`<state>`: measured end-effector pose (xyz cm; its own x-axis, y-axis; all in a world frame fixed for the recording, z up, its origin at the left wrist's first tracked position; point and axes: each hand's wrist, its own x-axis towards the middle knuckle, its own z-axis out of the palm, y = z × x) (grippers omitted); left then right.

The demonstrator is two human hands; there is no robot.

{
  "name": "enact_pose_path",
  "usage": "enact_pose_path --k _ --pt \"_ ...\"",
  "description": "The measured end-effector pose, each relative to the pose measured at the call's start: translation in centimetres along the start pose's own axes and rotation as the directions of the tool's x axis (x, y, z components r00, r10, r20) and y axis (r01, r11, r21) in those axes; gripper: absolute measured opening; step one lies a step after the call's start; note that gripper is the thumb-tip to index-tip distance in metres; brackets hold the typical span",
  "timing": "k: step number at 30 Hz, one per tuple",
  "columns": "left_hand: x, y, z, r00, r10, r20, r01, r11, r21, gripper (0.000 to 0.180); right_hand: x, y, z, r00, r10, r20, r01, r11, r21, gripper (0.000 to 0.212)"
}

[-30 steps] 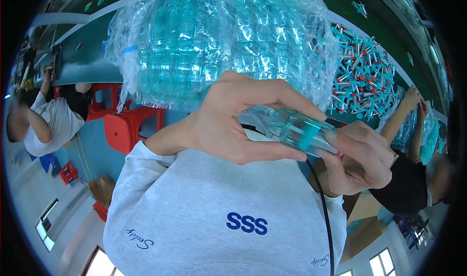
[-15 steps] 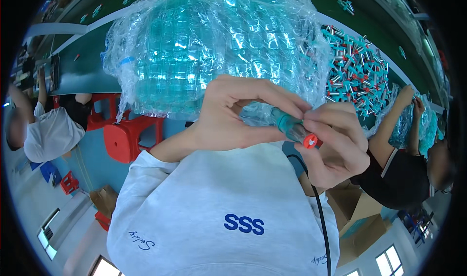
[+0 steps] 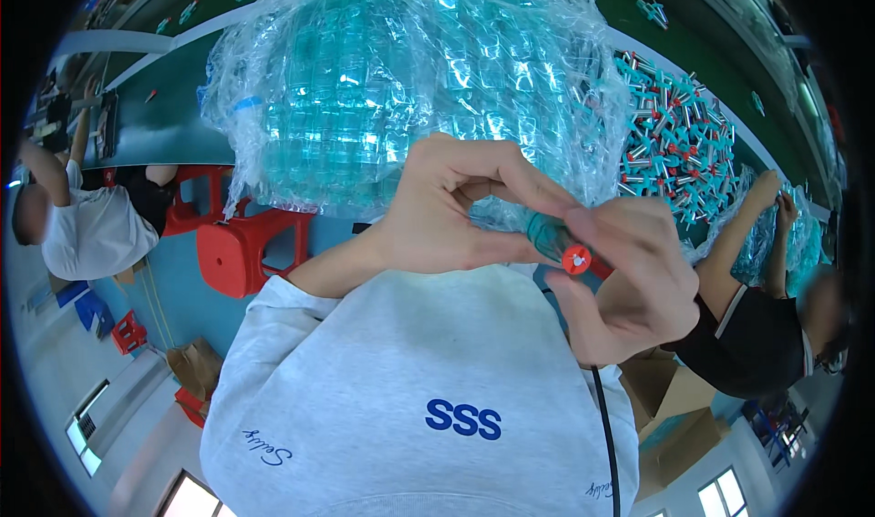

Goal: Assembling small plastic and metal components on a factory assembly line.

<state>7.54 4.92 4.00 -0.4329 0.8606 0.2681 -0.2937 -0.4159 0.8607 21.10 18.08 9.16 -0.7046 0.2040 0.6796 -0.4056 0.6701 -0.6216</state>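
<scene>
Above the grey sweatshirt (image 3: 437, 380), both hands pinch one small teal tube (image 3: 550, 238) with a red cap (image 3: 576, 260).

Left hand (image 3: 447, 211): thumb and fingers closed on the tube's teal end. Right hand (image 3: 629, 280): fingers wrapped around the capped end, cap facing the camera. Just behind them, a big clear plastic bag (image 3: 401, 88) of teal tubes on the green table (image 3: 164, 116). Loose pile of capped tubes (image 3: 670, 139) to the right of the bag. Red stool (image 3: 246, 253) at left.
</scene>
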Motion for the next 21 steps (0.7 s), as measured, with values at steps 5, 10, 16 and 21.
enact_pose_path --k 5,10,16,21 --pt "0.1 -0.6 -0.6 1.000 0.016 0.021 -0.017 0.998 0.054 0.032 -0.1 0.1 -0.1 0.971 0.235 0.035 -0.237 0.949 0.206 0.029" --pt "0.5 -0.5 -1.1 0.993 0.116 0.032 -0.121 0.959 0.255 0.030 0.2 -0.6 -0.1 0.938 0.339 0.073 -0.347 0.920 0.183 0.025" --pt "1.0 -0.2 -1.5 0.992 0.107 0.061 -0.121 0.937 0.328 0.027 0.7 -0.5 -0.3 0.904 0.411 0.120 -0.425 0.893 0.150 0.024" --pt "0.7 -0.5 -1.1 0.998 -0.046 -0.031 0.048 0.995 0.082 0.028 0.9 0.9 0.7 0.944 0.328 0.034 -0.330 0.934 0.141 0.033"
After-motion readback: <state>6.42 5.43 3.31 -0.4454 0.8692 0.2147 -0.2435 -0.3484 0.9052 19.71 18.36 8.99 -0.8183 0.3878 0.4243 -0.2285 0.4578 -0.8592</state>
